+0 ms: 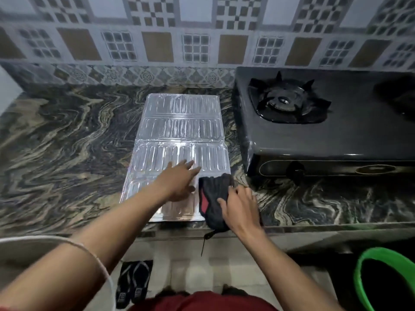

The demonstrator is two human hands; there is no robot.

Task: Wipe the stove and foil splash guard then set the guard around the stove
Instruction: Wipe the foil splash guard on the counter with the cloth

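The silver foil splash guard (182, 124) lies flat and unfolded on the marbled counter, left of the black gas stove (350, 129). My left hand (179, 180) rests flat on the guard's near panel with its fingers straight. A dark cloth with a red stripe (213, 198) lies on the guard's near right corner and hangs over the counter's front edge. My right hand (241, 207) presses on the cloth, with the thumb against its side. The stove's left burner (287, 101) is bare.
The dark marbled counter (67, 142) runs along a patterned tiled wall (202, 41). Below the counter edge, a pair of sandals (134, 281) lies on the floor and a green tub rim (381, 272) shows at the lower right.
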